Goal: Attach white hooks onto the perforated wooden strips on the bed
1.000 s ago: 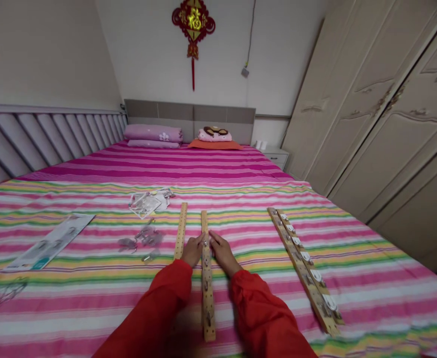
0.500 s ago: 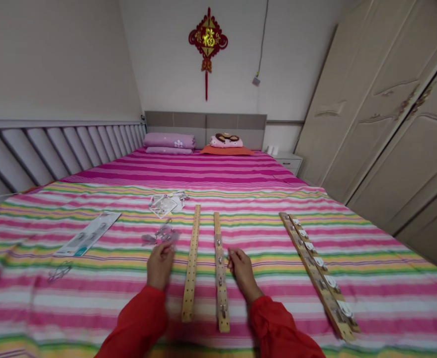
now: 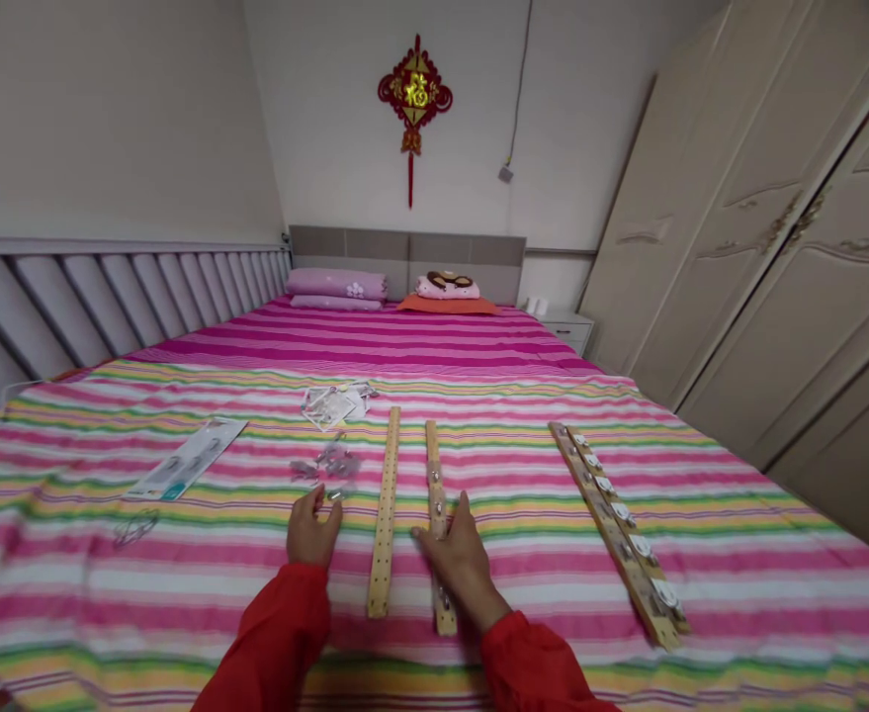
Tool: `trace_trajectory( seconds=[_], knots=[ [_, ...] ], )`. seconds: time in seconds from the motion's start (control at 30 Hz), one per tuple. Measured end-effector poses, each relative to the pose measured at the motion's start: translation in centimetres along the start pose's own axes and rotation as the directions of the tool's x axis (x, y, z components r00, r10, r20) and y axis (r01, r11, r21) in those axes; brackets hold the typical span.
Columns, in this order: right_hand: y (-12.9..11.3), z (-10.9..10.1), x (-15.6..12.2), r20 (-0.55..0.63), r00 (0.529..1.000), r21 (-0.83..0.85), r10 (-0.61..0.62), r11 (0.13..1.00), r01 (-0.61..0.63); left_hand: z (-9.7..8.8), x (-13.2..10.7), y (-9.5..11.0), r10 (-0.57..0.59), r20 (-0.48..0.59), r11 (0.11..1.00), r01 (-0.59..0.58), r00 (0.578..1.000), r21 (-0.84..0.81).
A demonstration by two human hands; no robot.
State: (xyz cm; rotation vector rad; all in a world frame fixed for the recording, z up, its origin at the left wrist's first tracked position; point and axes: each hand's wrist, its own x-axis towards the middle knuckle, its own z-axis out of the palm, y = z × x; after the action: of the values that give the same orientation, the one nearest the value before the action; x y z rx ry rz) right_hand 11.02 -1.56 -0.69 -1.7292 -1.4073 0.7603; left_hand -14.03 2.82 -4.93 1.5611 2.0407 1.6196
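My left hand (image 3: 313, 529) rests over the striped sheet with thumb and forefinger apart and nothing between them. Just beyond its fingertips lies a loose cluster of clear plastic pieces with small metal hooks (image 3: 336, 461). My right hand (image 3: 465, 566) is spread across a narrow wooden strip (image 3: 432, 443), thumb on its left side and fingers on its right. Clear pieces with metal hooks sit along that strip; the hand hides some of them. Between my hands, a second wooden strip (image 3: 385, 514) with rows of small holes lies lengthwise, bare of hooks.
Two more wooden strips (image 3: 612, 529) lie side by side at right, carrying white round pieces and clear hooks. At left are a flat package (image 3: 188, 460) and a thin tangled loop (image 3: 135, 527). Paper cards (image 3: 334, 403) lie farther back. A railing (image 3: 123, 297) borders the bed.
My right hand has moved left from beside the hooked strip to over it, fingers spreading. My left hand has opened and drawn slightly back from the cluster. The view has shifted slightly.
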Motion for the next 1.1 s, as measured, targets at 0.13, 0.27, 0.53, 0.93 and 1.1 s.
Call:
trace_trajectory(
  seconds=[0.13, 0.27, 0.53, 0.93, 1.1],
  knots=[
    [-1.4, -0.3, -0.7, 0.066, 0.996, -0.197, 0.054, 0.979, -0.040, 0.1, 0.1, -0.2, 0.019, -0.008, 0.999, -0.019, 1.000, -0.026],
    [-1.3, -0.3, -1.1, 0.083, 0.996, -0.208, 0.037, 0.978, -0.019, 0.0, 0.0, -0.1, 0.031, -0.005, 0.999, -0.031, 1.000, -0.042],
    [0.7, -0.5, -4.2, 0.015, 0.999, -0.007, -0.049, 0.999, 0.050, -0.5, -0.1, 0.3, -0.013, 0.028, 0.995, 0.015, 1.000, -0.095],
    [1.1, -3.6, -5.9, 0.039, 0.998, 0.000, -0.053, 0.999, 0.053, -2.3, -1.0, 2.2, -0.129, 0.132, 0.933, 0.165, 0.983, -0.319],
    [-1.0, -5.0, -3.8, -0.022, 0.947, 0.157, -0.320, 0.934, 0.320, -4.2, -1.6, 6.7, -0.008, 0.413, 0.904, 0.184, 0.911, -0.386]
  ],
)
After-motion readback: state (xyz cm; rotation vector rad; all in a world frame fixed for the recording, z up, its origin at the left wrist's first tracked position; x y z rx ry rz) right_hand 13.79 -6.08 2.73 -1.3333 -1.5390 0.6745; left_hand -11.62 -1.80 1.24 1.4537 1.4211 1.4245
